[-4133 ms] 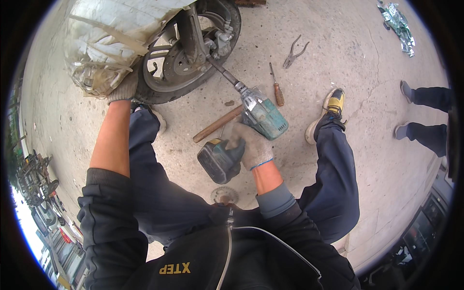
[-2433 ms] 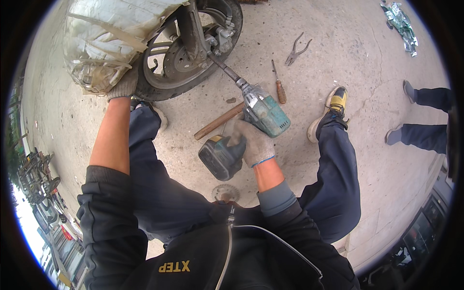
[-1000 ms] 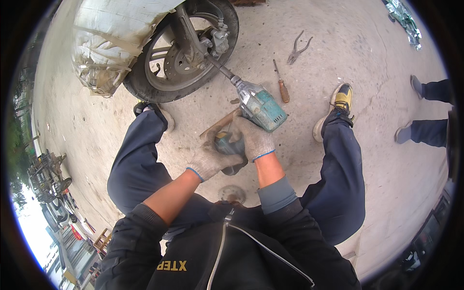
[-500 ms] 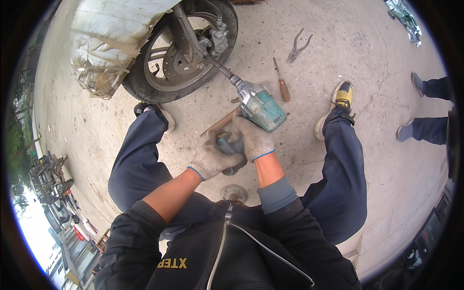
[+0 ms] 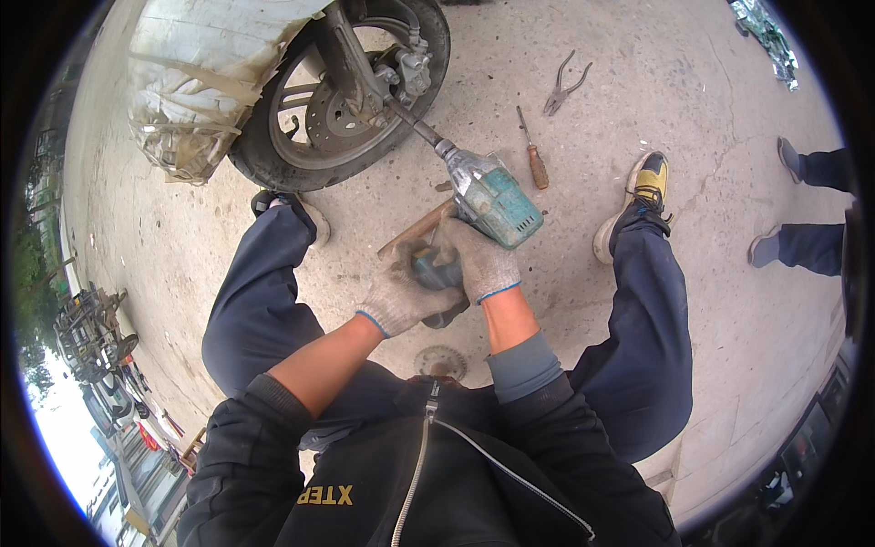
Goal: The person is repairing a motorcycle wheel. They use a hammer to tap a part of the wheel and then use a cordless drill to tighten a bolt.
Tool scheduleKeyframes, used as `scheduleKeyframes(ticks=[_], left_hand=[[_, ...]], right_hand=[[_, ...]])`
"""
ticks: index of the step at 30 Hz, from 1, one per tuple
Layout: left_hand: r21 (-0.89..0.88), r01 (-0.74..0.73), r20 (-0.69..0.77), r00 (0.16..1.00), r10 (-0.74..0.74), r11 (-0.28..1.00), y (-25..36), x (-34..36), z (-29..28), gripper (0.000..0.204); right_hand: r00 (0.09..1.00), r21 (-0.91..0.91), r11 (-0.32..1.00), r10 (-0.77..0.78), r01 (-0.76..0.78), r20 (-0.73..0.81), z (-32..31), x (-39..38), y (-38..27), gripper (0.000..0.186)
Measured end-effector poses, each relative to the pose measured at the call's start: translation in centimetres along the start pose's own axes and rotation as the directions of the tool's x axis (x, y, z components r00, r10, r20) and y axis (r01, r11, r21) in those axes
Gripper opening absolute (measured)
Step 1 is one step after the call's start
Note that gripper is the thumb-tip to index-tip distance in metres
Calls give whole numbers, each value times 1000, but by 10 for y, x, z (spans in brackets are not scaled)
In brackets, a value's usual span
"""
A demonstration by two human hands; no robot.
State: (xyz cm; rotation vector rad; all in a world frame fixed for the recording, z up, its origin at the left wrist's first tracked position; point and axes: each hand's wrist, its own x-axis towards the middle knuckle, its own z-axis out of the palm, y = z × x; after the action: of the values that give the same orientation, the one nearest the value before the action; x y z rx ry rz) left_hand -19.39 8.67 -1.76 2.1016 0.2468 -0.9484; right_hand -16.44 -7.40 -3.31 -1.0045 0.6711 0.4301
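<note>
A person is crouching on a bare concrete floor (image 5: pixel 693 118), seen from above, with both knees spread and dark blue trousers framing the work. Both hands are wearing grey knit gloves with blue cuffs. The left hand (image 5: pixel 401 296) is curling around the dark battery base (image 5: pixel 436 273) at the bottom of a teal power wrench (image 5: pixel 488 202), fingers wrapped on it from the left. The right hand (image 5: pixel 478 260) is gripping the handle of the same tool just beside the left hand, fingers closed tight around it. The two gloves are touching each other.

The wrench is lying tilted, its long metal shaft (image 5: pixel 415 128) running up and to the left into the hub of a scooter wheel (image 5: pixel 342 91), which is standing upright near the far edge of the floor. A bundle wrapped in pale plastic and tape (image 5: pixel 200 73) is sitting over the left part of the wheel.

A wooden-handled hammer (image 5: pixel 415 239) is lying partly under the hands. A screwdriver with a brown handle (image 5: pixel 531 159) is resting on the floor just right of the wrench, and a pair of pliers (image 5: pixel 565 84) is lying beyond it. A small toothed metal disc (image 5: pixel 441 363) is lying between the person's knees. Another person's feet (image 5: pixel 793 210) are showing at the right edge.
</note>
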Motion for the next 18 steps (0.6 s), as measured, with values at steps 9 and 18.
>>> scheduleKeyframes(ticks=[9, 18], left_hand=[[32, 18, 33, 999, -19, 999, 2, 3, 1, 115], [21, 4, 116, 993, -6, 1000, 16, 10, -8, 116]], right_hand=[[1000, -100, 995, -16, 14, -26, 0, 0, -3, 4], [996, -75, 993, -85, 87, 28, -2, 1, 0, 19]])
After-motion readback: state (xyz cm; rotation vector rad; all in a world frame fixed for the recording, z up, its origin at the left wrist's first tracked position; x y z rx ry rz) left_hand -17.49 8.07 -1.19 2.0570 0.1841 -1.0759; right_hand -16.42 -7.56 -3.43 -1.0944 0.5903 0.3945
